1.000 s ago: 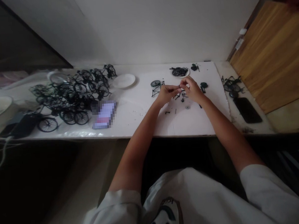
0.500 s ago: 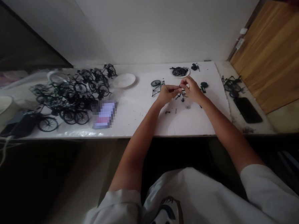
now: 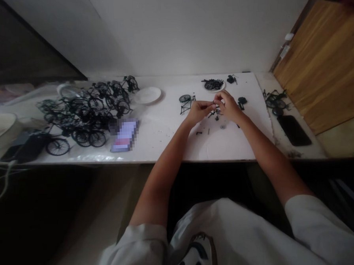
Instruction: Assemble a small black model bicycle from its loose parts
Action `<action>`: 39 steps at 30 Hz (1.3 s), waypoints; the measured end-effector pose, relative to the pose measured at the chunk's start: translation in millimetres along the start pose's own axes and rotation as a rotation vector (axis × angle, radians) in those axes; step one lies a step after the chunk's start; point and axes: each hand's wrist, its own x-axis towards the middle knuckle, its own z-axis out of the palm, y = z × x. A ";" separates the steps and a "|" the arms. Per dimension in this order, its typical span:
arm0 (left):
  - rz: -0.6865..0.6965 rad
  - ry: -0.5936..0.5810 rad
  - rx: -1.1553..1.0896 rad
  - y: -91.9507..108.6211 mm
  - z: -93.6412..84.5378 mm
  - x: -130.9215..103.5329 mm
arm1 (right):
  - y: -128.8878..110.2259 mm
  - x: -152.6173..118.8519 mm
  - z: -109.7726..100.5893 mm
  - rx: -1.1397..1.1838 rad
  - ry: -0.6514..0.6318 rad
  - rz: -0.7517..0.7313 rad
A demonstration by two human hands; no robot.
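Note:
My left hand and my right hand meet fingertip to fingertip over the white board, both pinched closed. A small dark part between them is mostly hidden, too small to name. Just below the fingers lies a dark model bicycle frame; I cannot tell whether it touches them. Left of my left hand rests a frame piece with a wheel by it. Near my forearms lie a little black part, a thin rod and a small grey disc.
Several assembled model bicycles crowd the left side, beside a lit phone. A white plate stands near the wall. Another plate holds black parts. Dark pieces lie to the right, with a black phone beyond the board.
Both hands stay almost in place, fingertips still together, with only a very slight shift of the fingers. The things on the board have not visibly moved.

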 end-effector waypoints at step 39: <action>0.020 -0.001 0.052 -3.4 1.1 1.1 | 0.8 -1.8 -1.5 -0.029 0.002 0.025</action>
